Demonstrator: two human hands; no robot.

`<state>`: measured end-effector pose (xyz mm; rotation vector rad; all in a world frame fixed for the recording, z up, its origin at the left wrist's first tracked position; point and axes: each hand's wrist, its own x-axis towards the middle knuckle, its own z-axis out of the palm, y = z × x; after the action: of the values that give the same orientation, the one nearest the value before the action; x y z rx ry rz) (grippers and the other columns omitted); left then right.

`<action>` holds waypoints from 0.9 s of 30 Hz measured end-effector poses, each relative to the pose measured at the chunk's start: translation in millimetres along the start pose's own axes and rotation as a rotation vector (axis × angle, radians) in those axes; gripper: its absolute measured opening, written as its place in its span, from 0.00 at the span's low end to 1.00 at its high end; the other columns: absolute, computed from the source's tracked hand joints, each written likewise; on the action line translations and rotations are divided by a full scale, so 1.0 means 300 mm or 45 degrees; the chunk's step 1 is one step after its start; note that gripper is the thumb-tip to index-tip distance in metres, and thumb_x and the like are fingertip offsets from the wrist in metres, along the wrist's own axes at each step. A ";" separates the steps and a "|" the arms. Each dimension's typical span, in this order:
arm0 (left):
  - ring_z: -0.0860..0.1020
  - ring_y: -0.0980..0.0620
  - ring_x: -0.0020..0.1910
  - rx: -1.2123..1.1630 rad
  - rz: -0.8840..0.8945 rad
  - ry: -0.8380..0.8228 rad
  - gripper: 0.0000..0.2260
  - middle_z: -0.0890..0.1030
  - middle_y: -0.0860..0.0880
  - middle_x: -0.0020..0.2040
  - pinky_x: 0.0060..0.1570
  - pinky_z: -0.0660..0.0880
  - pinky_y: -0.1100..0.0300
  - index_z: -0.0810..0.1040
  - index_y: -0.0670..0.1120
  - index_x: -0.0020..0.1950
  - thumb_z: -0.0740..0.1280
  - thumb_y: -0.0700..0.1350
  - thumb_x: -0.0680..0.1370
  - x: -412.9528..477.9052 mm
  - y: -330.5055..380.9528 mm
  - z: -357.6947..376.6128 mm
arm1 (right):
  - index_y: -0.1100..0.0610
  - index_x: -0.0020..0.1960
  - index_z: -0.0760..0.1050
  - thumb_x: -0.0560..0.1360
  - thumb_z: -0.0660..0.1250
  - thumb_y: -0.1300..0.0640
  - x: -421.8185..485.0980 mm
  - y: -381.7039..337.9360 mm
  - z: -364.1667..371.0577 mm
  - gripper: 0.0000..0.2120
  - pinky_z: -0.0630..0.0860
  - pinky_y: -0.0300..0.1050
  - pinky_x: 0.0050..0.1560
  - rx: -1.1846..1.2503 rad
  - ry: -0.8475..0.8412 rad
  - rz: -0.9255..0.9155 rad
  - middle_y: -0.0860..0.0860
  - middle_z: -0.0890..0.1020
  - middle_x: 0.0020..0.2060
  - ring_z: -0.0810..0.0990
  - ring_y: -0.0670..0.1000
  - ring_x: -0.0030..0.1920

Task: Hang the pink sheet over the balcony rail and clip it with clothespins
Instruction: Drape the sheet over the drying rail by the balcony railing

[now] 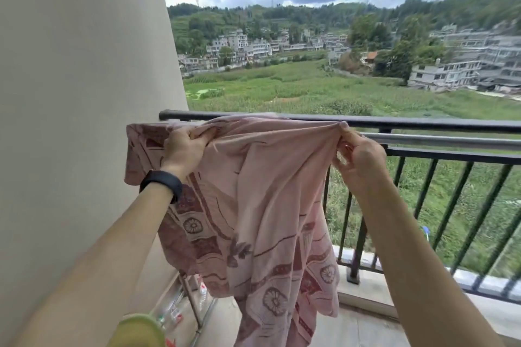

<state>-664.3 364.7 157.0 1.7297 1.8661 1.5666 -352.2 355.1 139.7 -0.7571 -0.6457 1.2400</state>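
The pink sheet, printed with darker flower and band patterns, hangs in front of the black balcony rail, its upper edge bunched at the height of the top bar. My left hand, with a black band on the wrist, grips the sheet's upper left part close to the wall. My right hand pinches the upper right corner just in front of the rail. The lower part of the sheet drapes down toward the floor. No clothespins are in view.
A beige wall stands close on the left. A silver bar runs just below the top rail. Low on the left is a metal rack with bottles under it. A yellow-green object sits at the bottom edge. Fields and houses lie beyond.
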 end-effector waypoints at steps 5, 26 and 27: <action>0.80 0.43 0.48 0.150 -0.027 -0.184 0.10 0.83 0.46 0.47 0.47 0.77 0.52 0.80 0.48 0.49 0.70 0.55 0.77 -0.019 -0.032 0.034 | 0.57 0.59 0.76 0.81 0.63 0.50 0.007 0.120 -0.111 0.12 0.81 0.55 0.48 -0.059 -0.045 0.300 0.55 0.81 0.55 0.82 0.54 0.51; 0.78 0.49 0.57 -0.334 -0.412 -0.349 0.18 0.80 0.52 0.54 0.59 0.73 0.57 0.74 0.54 0.61 0.73 0.50 0.73 -0.155 -0.001 0.359 | 0.61 0.59 0.81 0.80 0.62 0.52 -0.027 0.196 -0.076 0.16 0.82 0.49 0.46 0.027 -0.612 0.609 0.59 0.85 0.47 0.84 0.57 0.48; 0.78 0.50 0.53 -0.265 -0.387 -0.294 0.14 0.80 0.54 0.50 0.52 0.73 0.60 0.75 0.56 0.56 0.73 0.50 0.73 -0.145 -0.014 0.343 | 0.62 0.59 0.80 0.81 0.62 0.52 -0.013 0.210 -0.073 0.16 0.82 0.48 0.44 -0.021 -0.595 0.638 0.59 0.84 0.45 0.84 0.56 0.45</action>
<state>-581.1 388.6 86.4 1.3957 1.6915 1.3300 -372.6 357.2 76.1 -0.6648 -0.8749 1.9057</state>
